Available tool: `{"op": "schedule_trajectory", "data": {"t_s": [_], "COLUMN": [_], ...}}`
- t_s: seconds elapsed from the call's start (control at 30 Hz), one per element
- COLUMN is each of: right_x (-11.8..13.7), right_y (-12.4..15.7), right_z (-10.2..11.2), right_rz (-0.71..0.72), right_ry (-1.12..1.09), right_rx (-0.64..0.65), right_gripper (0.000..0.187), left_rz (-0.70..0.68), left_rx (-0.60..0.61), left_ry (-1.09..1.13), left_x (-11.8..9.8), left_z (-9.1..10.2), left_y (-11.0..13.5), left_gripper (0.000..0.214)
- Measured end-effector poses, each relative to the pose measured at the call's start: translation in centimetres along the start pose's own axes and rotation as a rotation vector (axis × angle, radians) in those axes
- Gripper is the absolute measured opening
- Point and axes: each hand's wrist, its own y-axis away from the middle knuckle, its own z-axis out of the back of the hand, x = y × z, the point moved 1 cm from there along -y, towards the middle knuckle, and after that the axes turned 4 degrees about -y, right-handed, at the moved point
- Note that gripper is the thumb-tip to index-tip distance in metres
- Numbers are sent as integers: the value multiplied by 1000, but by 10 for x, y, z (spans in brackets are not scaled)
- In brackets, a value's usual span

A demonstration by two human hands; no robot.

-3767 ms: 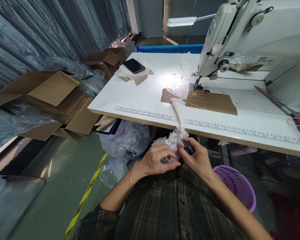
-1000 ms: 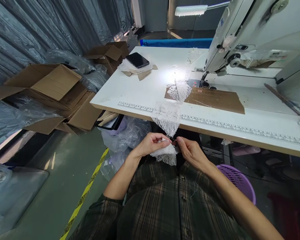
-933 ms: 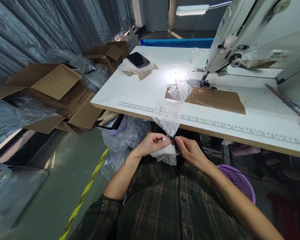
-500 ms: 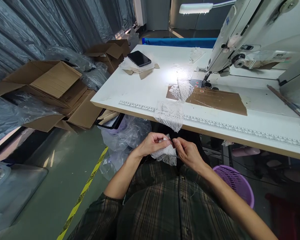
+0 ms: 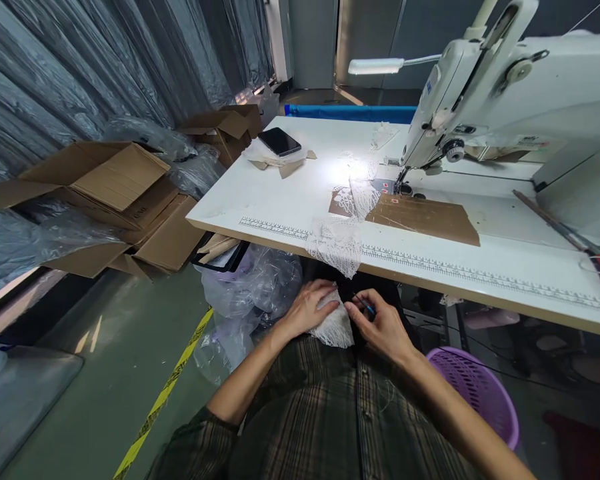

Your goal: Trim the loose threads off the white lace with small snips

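Observation:
A strip of white lace (image 5: 336, 243) hangs over the front edge of the white sewing table (image 5: 290, 193), running back toward the needle of the sewing machine (image 5: 485, 100). In my lap, my left hand (image 5: 307, 310) is closed on a separate bunch of white lace (image 5: 335, 325). My right hand (image 5: 380, 327) is closed beside it, pinching a small blue-handled tool (image 5: 366, 307) whose tip points at the lace. A brown cardboard sheet (image 5: 420, 217) lies under the machine's foot.
A black phone (image 5: 279, 141) lies at the table's far left on paper scraps. Open cardboard boxes (image 5: 105, 193) and clear plastic bags (image 5: 250, 280) crowd the floor on the left. A purple basket (image 5: 475, 393) stands at my right knee. Scissors (image 5: 565, 223) lie at the table's right.
The lace I hold is now separate from the strip hanging off the table. My hands have dropped lower into my lap, and the blue tool shows again in my right hand.

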Motion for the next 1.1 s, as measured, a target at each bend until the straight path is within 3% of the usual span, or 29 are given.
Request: {"op": "schedule_trajectory", "data": {"t_s": [0.1, 0.23, 0.3, 0.37, 0.47, 0.57, 0.67, 0.77, 0.9, 1.1], "right_x": [13, 29, 33, 36, 39, 43, 47, 46, 36, 23], "right_y": [-12, -25, -25, -19, -2, 21, 39, 45, 32, -5], "right_z": [6, 0, -4, -7, -7, -4, -1, 4, 13, 19], "right_rz": [22, 40, 58, 97, 179, 279, 358, 376, 266, 95], "right_ry": [-136, -282, -308, -292, -221, -124, -30, 46, -4, -22], "right_rx": [-103, -114, -133, -114, 36, 278, 506, 619, 501, 151], "right_gripper": [49, 50, 46, 41, 36, 31, 16, 18, 14, 52], "left_rz": [-137, -184, -126, -17, 111, 149, 185, 270, 343, 331], "left_rx": [70, 32, -1, 0, 90, 179, 261, 291, 217, 141], "left_ry": [-175, -223, -89, 235, 798, 1086, 1181, 969, 764, 762], "left_x": [6, 6, 3, 0, -6, -12, -20, -29, -36, -41], "left_z": [-15, -22, -16, -6, 12, 28, 40, 47, 49, 50], "left_y": [11, 17, 13, 7, -2, -8, -13, -14, -12, -11], "left_gripper": [30, 28, 33, 52, 94, 114, 102, 72, 51, 41]}}
